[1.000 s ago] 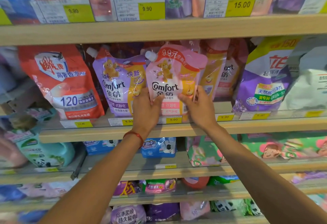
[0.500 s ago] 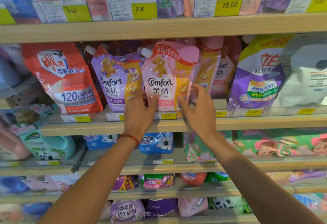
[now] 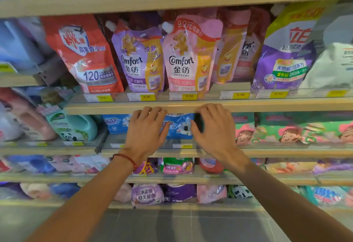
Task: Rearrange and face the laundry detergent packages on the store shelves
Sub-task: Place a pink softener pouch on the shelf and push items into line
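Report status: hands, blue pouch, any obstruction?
Left hand and right hand open, flanking the blue pouch, thumbs at its edges; grip not confirmed. Pouch upright, facing front. Shelf edge at the fingertips; nothing between hands and pouch.

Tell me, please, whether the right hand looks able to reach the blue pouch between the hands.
Probably yes: the right hand hovers beside the blue pouch, at its right edge, and nothing stands in front of it. The shelf edge above sits close over its top, so fingers may be crowded.
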`<state>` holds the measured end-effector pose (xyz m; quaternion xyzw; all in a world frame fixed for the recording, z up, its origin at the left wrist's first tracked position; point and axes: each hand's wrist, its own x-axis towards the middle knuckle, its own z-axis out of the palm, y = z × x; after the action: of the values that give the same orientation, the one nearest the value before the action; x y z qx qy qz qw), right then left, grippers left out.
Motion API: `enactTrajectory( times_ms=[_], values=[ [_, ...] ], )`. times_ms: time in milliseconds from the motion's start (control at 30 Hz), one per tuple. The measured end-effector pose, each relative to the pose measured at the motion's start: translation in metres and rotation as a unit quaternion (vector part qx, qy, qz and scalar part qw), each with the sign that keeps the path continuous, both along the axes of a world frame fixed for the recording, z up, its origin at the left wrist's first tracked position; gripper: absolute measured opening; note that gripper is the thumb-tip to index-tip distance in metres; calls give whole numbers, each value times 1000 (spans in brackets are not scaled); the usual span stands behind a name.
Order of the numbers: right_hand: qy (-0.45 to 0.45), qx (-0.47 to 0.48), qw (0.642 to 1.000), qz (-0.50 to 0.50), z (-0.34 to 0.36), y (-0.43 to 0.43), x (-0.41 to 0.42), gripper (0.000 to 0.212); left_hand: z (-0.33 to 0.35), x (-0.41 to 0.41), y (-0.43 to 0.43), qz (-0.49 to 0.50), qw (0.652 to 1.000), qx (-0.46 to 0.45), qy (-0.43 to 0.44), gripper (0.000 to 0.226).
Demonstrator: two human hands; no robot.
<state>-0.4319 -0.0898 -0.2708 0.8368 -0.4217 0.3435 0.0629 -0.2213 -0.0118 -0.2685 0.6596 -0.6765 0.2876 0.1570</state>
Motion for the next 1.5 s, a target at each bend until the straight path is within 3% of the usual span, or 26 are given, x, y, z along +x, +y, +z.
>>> enactTrajectory(
  times_ms=[267, 667, 1000, 1267, 1367, 1500],
  values=[
    [41, 30, 998, -40, -28, 73, 27, 34, -35, 32, 70, -12, 999, 32, 1, 28],
    [-36, 56, 993, -99, -67, 190, 68, 23, -64, 67, 164, -69, 994, 60, 56, 25],
    [-48, 91, 989, -105, -77, 214, 39, 17, -77, 34, 175, -83, 991, 74, 71, 27],
    [-37, 98, 992, -66, -74, 196, 24, 20, -80, 9, 178, -37, 994, 51, 86, 24],
    [-27, 107, 993, -30, -71, 194, 32, 32, -80, 12, 192, 7, 994, 54, 95, 21],
    [-44, 109, 993, 17, -77, 198, 55, 25, -81, 28, 217, 67, 990, 63, 107, 26]
  ],
)
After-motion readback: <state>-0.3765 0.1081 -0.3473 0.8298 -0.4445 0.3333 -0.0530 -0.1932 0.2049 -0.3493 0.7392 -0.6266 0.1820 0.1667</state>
